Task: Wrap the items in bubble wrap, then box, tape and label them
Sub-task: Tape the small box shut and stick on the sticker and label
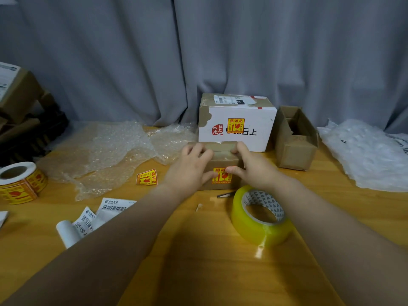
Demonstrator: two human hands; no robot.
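On table [198, 250] centre, head view: 1 small brown box [223, 161] w/ 1 yellow sticker [221, 176] on its front. Both hands grip it: left hand [189, 166] & right hand [251, 168] curl fingers over the top, thumbs on the sticker. Just behind: 1 white box [237, 138], also stickered. Beside that, 1 open brown box [295, 149]. 1 tape roll [249, 219] by right wrist. Bubble wrap x2: clear sheet [114, 151] at left, white sheet [366, 155] at right. 1 loose sticker [147, 177], 1 sticker roll [19, 182].
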